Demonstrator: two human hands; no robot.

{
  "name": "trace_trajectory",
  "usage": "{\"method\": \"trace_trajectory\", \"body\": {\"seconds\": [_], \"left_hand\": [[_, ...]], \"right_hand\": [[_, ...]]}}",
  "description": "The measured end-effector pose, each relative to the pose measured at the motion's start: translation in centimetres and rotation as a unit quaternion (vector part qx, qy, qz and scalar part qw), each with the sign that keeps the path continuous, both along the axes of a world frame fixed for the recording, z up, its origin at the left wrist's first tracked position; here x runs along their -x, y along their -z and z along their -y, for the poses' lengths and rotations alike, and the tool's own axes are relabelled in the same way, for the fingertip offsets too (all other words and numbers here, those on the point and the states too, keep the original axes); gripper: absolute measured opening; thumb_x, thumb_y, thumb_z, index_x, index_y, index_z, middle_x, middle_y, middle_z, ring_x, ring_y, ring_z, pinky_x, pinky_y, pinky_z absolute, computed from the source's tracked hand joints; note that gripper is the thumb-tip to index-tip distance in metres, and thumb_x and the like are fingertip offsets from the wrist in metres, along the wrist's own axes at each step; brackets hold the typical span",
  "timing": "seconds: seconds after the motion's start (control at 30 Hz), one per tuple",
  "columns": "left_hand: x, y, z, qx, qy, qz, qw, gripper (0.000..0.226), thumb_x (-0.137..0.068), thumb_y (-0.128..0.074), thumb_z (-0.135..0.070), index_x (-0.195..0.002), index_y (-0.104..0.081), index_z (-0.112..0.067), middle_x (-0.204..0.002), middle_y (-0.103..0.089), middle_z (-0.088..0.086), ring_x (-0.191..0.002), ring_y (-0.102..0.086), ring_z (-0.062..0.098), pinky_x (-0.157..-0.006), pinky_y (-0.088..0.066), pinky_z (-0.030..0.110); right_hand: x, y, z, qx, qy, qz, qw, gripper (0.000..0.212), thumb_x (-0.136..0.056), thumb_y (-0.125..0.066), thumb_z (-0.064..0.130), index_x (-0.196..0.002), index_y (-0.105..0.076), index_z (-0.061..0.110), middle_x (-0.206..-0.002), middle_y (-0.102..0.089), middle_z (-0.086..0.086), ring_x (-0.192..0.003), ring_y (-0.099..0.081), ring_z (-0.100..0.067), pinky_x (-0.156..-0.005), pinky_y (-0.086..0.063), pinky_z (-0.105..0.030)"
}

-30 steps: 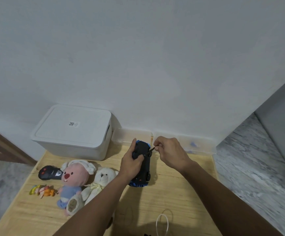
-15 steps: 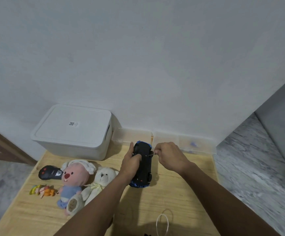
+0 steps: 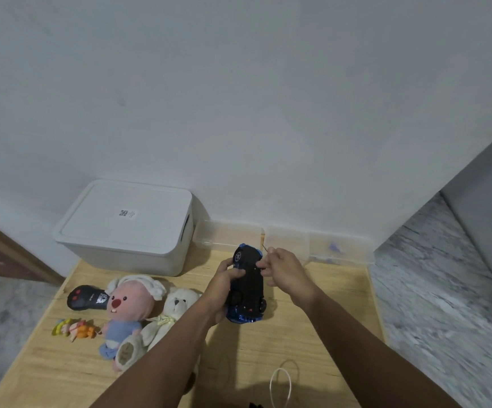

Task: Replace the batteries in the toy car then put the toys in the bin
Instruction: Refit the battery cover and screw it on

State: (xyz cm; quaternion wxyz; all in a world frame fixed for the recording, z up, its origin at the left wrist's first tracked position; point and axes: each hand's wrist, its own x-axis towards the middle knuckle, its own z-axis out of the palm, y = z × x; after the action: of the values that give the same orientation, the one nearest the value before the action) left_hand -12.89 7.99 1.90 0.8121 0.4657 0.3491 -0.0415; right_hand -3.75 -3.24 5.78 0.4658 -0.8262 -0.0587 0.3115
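Between my 2 hands, the toy car (image 3: pixel 247 282), gripped underside-up by my left hand (image 3: pixel 224 285), has tilted upright since 1 s ago while my right hand (image 3: pixel 283 270) pinches a thin screwdriver (image 3: pixel 264 248), suggesting the battery cover is being unscrewed.

A plain white wall (image 3: pixel 239 98) rises behind a pale wooden table (image 3: pixel 312 334) — grey marbled floor (image 3: pixel 433 304) alongside.

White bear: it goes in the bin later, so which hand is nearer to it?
Left. The left hand, gripping the toy car, is just right of the white bear; the right hand is beyond the car.
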Motion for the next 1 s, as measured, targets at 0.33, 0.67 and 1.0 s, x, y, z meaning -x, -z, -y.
{"method": "trace_trajectory", "body": {"seconds": [0.33,0.67,1.0], "left_hand": [[0.7,1.1,-0.4,-0.008,0.035,-0.026,0.999,0.045,-0.093,-0.043,-0.011,-0.129,-0.059,-0.033,-0.119,-0.063,0.015,-0.101,-0.058,0.03,-0.086,-0.051,0.045],[0.5,1.4,0.1,-0.135,0.008,-0.066,0.989,0.047,-0.085,-0.072,-0.013,-0.129,-0.057,-0.006,-0.098,-0.071,0.005,-0.079,-0.069,0.017,-0.062,-0.054,0.029],[0.0,3.2,1.7,-0.353,0.07,-0.097,0.928,0.044,-0.079,-0.079,-0.016,-0.12,-0.067,-0.008,-0.115,-0.071,0.006,-0.098,-0.068,0.018,-0.093,-0.054,0.035]], "right_hand": [[0.5,1.6,0.0,-0.078,0.063,-0.138,0.985,0.033,-0.105,-0.037,0.031,-0.115,-0.051,0.003,-0.115,-0.059,-0.018,-0.105,-0.061,-0.034,-0.07,-0.061,-0.038],[1.0,3.1,0.9,-0.097,0.075,-0.176,0.977,0.026,-0.103,-0.035,0.017,-0.108,-0.059,0.014,-0.106,-0.07,-0.009,-0.092,-0.069,-0.024,-0.066,-0.055,-0.031],[1.5,6.6,1.2,-0.086,0.145,-0.218,0.961,0.027,-0.097,-0.038,0.007,-0.109,-0.06,-0.003,-0.097,-0.071,-0.021,-0.081,-0.068,-0.029,-0.07,-0.058,-0.041]]}}
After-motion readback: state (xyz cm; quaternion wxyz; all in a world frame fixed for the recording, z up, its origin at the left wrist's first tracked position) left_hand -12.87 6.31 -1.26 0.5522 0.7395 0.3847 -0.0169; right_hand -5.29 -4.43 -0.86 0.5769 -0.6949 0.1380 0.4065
